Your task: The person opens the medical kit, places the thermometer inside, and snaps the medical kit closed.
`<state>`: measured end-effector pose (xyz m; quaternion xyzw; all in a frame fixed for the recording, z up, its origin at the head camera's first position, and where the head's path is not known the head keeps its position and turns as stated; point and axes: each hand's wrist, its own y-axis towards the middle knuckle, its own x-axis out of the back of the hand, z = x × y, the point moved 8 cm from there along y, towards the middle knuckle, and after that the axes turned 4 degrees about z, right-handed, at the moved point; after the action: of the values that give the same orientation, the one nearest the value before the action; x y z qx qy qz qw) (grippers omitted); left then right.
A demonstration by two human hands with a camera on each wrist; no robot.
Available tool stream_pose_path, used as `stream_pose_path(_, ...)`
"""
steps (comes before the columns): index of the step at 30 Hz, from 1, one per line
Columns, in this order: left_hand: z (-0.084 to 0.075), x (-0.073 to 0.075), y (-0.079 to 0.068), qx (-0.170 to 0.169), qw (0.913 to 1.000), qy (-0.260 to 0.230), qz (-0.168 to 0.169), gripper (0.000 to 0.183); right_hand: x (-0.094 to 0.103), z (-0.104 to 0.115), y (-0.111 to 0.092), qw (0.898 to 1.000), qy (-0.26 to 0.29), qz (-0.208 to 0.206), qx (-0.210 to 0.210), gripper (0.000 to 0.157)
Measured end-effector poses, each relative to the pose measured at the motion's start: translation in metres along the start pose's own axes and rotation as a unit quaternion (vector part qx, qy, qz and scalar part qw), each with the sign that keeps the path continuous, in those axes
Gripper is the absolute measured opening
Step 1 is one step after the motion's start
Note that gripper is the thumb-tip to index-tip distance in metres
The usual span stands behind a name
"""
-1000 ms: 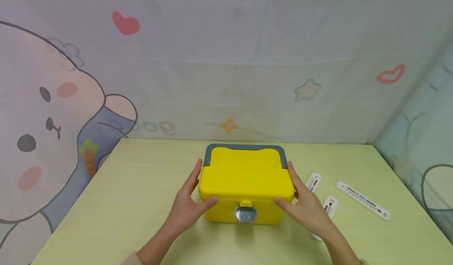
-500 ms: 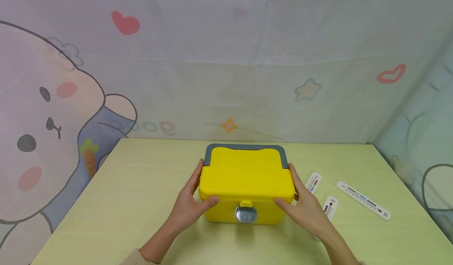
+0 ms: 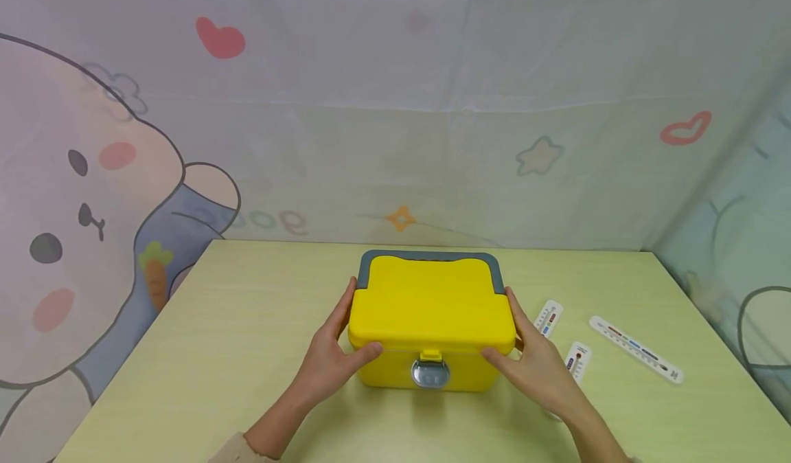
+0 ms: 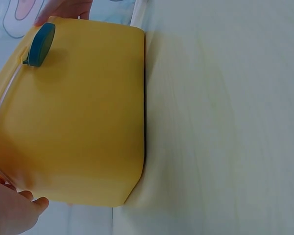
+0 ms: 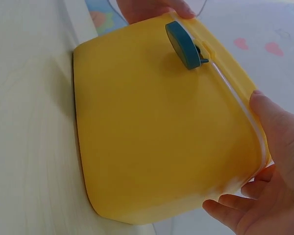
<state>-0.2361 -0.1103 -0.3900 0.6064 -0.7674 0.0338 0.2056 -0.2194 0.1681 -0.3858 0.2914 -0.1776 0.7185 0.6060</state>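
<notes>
A yellow storage box [image 3: 430, 308] with a blue-grey folding handle [image 3: 432, 255] stands on the table, its lid down. The latch [image 3: 430, 372] on its front sticks out from the wall in both wrist views. My left hand [image 3: 327, 360] grips the box's left side, thumb on the lid's front edge and fingers along the side. On the right side my right hand [image 3: 537, 367] holds it the same way, and in the right wrist view its fingers [image 5: 230, 208] curl at the lower side. Parts of the fingers are hidden behind the box in the head view.
White thermometer strips lie right of the box: one [image 3: 636, 349] slanted farther out, one [image 3: 548, 317] beside my right hand, and one [image 3: 577, 360] partly under my right wrist in view. A printed cloth [image 3: 371, 106] hangs behind the table [image 3: 247, 353].
Both hands keep their hold on the box, which stays in place. The view itself shifts very slightly.
</notes>
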Motion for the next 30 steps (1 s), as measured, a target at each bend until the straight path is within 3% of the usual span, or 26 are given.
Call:
stream_pose_path(13, 0.000, 0.002, 0.000, -0.001, 0.9997, 0.019, -0.013, 0.091, 0.005, 0.002, -0.001, 0.999, -0.032, 0.002, -0.014, 0.091)
stream_pose_path(30, -0.016, 0.008, 0.004, -0.005, 0.9986, 0.045, -0.026, 0.087, 0.019, 0.013, 0.003, 0.998, -0.055, -0.003, -0.016, 0.086)
